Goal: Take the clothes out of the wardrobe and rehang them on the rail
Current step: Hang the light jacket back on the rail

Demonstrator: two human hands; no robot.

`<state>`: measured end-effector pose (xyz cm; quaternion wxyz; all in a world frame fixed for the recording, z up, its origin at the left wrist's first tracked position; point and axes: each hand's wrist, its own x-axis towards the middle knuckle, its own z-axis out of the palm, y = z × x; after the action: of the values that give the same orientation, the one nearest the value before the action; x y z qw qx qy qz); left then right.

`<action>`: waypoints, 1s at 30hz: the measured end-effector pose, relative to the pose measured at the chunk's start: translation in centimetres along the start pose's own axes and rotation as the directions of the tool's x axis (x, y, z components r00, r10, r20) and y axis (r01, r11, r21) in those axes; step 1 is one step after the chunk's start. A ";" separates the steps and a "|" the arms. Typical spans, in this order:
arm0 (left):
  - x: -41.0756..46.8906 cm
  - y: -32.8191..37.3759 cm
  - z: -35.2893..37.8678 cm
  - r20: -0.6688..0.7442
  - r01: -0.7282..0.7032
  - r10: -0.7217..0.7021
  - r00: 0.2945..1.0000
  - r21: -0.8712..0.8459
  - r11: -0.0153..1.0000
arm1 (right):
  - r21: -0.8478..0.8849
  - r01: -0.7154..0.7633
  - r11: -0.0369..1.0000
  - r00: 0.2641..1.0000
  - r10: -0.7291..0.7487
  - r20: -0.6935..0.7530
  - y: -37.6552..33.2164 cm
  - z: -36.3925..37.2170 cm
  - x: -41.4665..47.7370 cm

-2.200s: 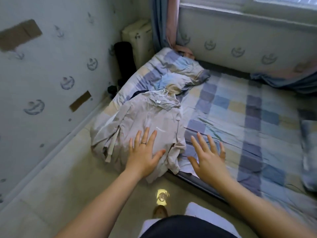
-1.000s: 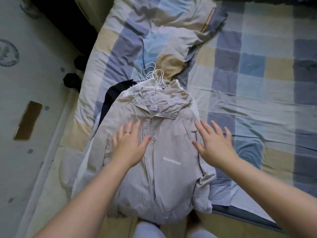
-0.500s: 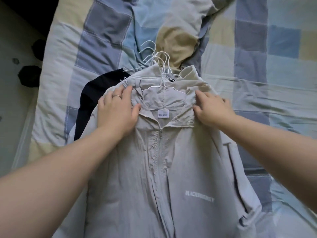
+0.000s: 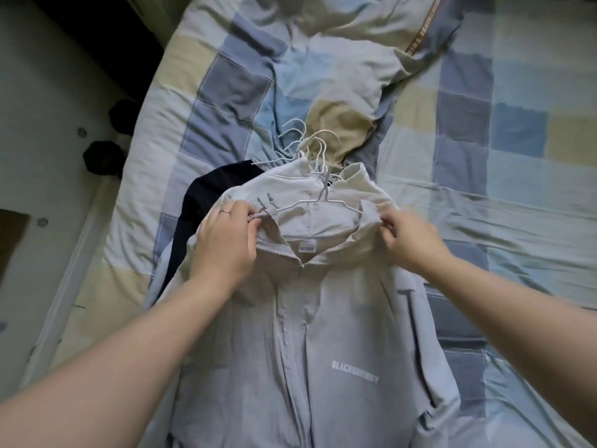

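both arms reach forward; left hand point(image 4: 226, 245) and right hand point(image 4: 412, 239) fingers pinch the jacket point(image 4: 323, 318) collar.

A bare left forearm point(image 4: 129, 350) showed from the lower left corner of the frame and a bare right forearm point(image 4: 517, 305) from the lower right edge. The left hand point(image 4: 223, 250), left of centre, wore a thin, pale, shiny band ring point(image 4: 225, 211) on one finger. The right hand point(image 4: 410, 240), right of centre, was bare.

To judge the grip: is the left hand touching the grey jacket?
Touching. The head view shows the left hand pinching a fold of the grey jacket at its collar.
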<state>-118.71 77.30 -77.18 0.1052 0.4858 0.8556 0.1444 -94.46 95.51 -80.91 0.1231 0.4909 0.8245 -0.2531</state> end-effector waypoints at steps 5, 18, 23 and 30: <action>-5.0 3.6 -5.6 -0.054 0.039 -0.037 0.998 0.028 0.999 | 0.033 0.083 0.996 0.996 -0.084 0.040 1.4 -3.7 -7.1; -27.3 12.1 -18.5 -0.290 0.509 -0.519 0.804 -0.115 0.853 | 0.248 0.366 0.897 0.914 -0.397 0.088 -1.5 -14.6 -26.1; -37.0 13.0 -22.1 -0.362 0.655 -0.698 0.618 -0.253 0.712 | 0.275 0.478 0.834 0.850 -0.518 0.093 -4.7 -15.2 -33.7; -52.4 12.9 -25.9 -0.472 0.667 -0.742 0.475 -0.356 0.654 | 0.244 0.674 0.697 0.707 -0.704 0.058 -9.4 -13.4 -44.2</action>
<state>-90.17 34.65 -46.34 -0.0818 0.0138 0.9561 0.2812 -80.51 65.98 -46.87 0.0284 0.1353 0.9063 -0.3995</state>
